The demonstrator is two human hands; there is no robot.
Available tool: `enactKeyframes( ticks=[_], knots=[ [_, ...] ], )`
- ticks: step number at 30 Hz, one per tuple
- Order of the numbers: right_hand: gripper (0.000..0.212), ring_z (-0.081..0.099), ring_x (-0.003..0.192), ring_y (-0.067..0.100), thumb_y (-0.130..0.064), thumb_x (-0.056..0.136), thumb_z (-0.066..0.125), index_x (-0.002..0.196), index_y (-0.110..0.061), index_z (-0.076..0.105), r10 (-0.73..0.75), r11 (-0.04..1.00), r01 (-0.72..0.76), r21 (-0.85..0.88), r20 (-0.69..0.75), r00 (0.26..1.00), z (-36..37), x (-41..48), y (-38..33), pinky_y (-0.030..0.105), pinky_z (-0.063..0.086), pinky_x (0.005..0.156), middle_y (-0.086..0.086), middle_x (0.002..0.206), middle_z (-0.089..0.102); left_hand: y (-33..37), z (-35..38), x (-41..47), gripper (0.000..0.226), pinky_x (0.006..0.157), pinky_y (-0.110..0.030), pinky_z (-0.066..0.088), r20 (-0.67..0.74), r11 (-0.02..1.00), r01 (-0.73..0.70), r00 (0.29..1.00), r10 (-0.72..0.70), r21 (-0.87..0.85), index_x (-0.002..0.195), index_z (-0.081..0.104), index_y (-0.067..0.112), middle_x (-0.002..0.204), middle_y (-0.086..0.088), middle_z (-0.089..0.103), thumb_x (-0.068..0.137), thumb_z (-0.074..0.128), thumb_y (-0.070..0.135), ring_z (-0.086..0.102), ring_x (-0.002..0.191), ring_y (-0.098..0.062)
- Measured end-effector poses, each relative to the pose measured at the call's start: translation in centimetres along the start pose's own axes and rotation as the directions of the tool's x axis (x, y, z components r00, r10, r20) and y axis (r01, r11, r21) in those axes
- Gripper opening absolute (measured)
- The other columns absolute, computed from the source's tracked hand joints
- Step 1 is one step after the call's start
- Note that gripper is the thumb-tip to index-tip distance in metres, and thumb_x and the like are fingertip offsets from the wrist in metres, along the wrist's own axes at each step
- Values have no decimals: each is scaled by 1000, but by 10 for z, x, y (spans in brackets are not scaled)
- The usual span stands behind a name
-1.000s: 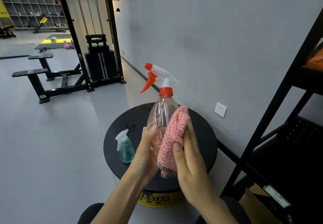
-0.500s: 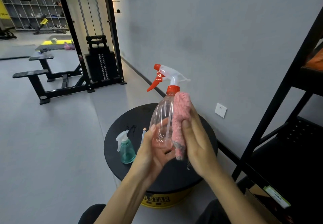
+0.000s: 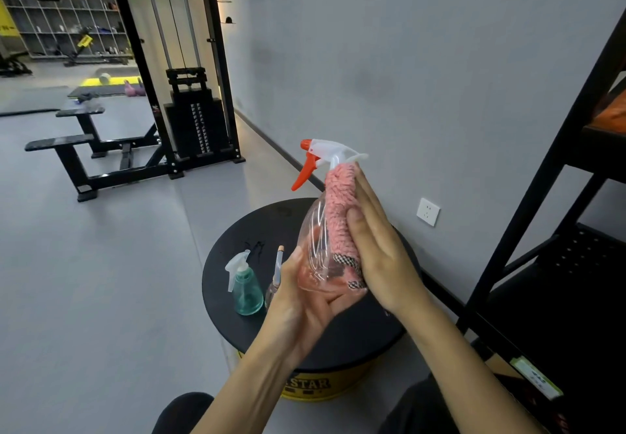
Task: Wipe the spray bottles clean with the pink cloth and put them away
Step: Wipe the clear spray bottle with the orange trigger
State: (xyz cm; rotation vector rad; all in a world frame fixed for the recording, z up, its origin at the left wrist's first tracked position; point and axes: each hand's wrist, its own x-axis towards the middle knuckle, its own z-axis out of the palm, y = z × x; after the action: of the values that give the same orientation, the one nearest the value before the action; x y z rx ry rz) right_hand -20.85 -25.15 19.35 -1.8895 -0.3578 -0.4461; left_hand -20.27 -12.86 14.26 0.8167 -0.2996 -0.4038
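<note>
Gym room: grey floor [image 3: 84, 281], plain grey wall [image 3: 406, 61] with a white wall socket [image 3: 428, 211] low down. The work surface is a round black table top [image 3: 230, 264] on a yellow base [image 3: 315, 384], which stands just beside the wall. A black rack [image 3: 542, 196] is on the right. A cable machine weight stack [image 3: 193, 122] and a black bench [image 3: 78, 142] are well back on the left, with cubby shelves [image 3: 67, 20] far behind. The clear spray bottle [image 3: 313, 230], with an orange trigger and a white head, is held upright and slightly tilted above the table, not touching it. The left hand [image 3: 305, 301] grips its base, thumb up the near side and fingers curled under the bottom. The right hand [image 3: 376, 247] has its fingers straight and pressed together, flattening the pink cloth [image 3: 340, 210] against the bottle's right side from neck to lower body. The right thumb lies on the cloth's near face. The cloth has a checked edge at the bottom. A small teal spray bottle [image 3: 247, 289] stands on the table left of the hands. A slim clear bottle with a tan tip [image 3: 278, 264] stands just beside it, partly hidden by the left hand. Writing: black letters "STAR" are on the yellow base, with the start cut off by the left forearm. A green-white tag [image 3: 535, 377] on the rack is too blurred to read.
</note>
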Motion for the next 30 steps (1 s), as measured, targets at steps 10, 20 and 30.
enactKeyframes(
  ticks=[10, 20, 30],
  knots=[
    [59, -3, 149, -1, -66, 95, 22, 145, -57, -8, -70, 996, 69, -57, -3, 998, 23, -42, 5, 46, 13, 123, -28, 160, -5, 4, -5, 4, 57, 94, -37, 55, -68, 994, -107, 992, 109, 32, 124, 65, 13, 122, -18, 67, 84, 62, 53, 64, 115, -28],
    [72, 20, 146, 1, -72, 89, 29, 152, -45, 7, 26, 999, -27, 48, 10, 1000, 8, -13, -2, 47, 28, 118, -21, 160, 18, 4, 0, 7, 101, 94, -44, 53, -64, 995, -88, 994, 84, -54, 147, 39, 15, 143, -20, 51, 66, 78, 61, 51, 131, -34],
    [74, 18, 147, 3, -75, 88, 27, 152, -47, 2, 40, 999, -39, 34, -22, 999, 18, -26, 11, 47, 28, 119, -21, 160, 14, 8, -3, 4, 95, 87, -40, 57, -45, 998, 5, 999, -8, -61, 134, 56, 11, 130, -19, 63, 55, 90, 49, 63, 116, -30]
  ],
)
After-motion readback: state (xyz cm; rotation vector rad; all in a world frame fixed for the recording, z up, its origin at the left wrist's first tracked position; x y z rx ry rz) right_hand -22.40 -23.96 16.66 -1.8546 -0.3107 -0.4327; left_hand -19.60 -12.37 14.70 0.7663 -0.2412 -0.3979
